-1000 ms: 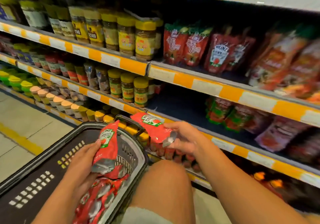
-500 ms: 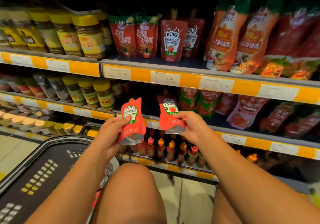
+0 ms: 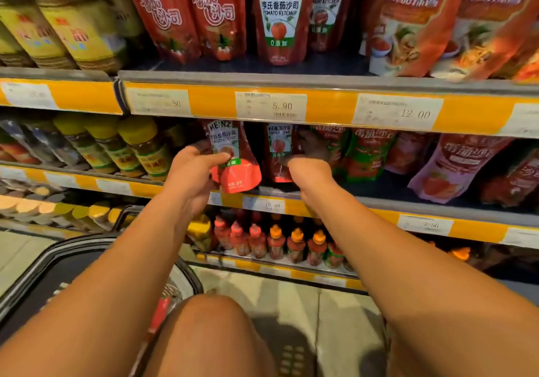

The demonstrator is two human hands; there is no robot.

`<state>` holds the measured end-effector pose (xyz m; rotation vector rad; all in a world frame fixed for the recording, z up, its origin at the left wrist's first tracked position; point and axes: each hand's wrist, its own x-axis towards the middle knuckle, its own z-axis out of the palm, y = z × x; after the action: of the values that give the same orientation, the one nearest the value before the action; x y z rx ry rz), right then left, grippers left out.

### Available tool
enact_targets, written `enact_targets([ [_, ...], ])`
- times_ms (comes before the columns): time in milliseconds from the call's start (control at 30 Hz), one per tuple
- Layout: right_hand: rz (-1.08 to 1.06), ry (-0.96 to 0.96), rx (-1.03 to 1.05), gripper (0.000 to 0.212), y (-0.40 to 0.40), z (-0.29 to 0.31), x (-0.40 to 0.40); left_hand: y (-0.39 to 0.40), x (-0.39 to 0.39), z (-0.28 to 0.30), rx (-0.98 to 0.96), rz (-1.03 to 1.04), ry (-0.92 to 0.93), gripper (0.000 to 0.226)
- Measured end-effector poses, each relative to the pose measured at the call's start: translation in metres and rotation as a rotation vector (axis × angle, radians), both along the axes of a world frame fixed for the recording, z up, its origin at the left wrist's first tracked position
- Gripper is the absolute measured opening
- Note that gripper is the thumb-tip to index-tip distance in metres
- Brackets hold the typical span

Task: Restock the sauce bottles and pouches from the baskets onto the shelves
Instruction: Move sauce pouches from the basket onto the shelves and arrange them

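Now: left hand grips ketchup pouch at middle shelf; basket below

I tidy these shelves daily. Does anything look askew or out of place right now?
Only the ketchup pouch in the left hand is tilted, its base sticking out over the shelf edge. Nothing is spilled or visibly torn.
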<state>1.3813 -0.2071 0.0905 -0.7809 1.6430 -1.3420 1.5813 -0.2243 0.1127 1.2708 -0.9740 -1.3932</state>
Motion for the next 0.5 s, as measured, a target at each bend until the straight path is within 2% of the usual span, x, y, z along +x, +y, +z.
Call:
enact_targets([
  [100, 0.015, 0.093, -0.139, 0.060, -0.011, -0.007, 0.004, -0.015, -0.007, -0.001, -0.042, -0.003, -0.001, 0.031],
  [233, 0.035, 0.174, -0.196, 0.072, -0.020, -0.016, 0.009, -0.032, -0.012, -0.016, -0.114, -0.014, -0.017, 0.048],
  [333, 0.064, 0.238, -0.218, 0.071, -0.023, -0.025, 0.011, -0.039, -0.010, -0.029, -0.154, -0.038, -0.083, 0.053],
  [500, 0.119, 0.475, -0.212, 0.052, -0.019, -0.024, 0.013, -0.038, -0.007, -0.045, -0.217, -0.062, -0.149, 0.049],
])
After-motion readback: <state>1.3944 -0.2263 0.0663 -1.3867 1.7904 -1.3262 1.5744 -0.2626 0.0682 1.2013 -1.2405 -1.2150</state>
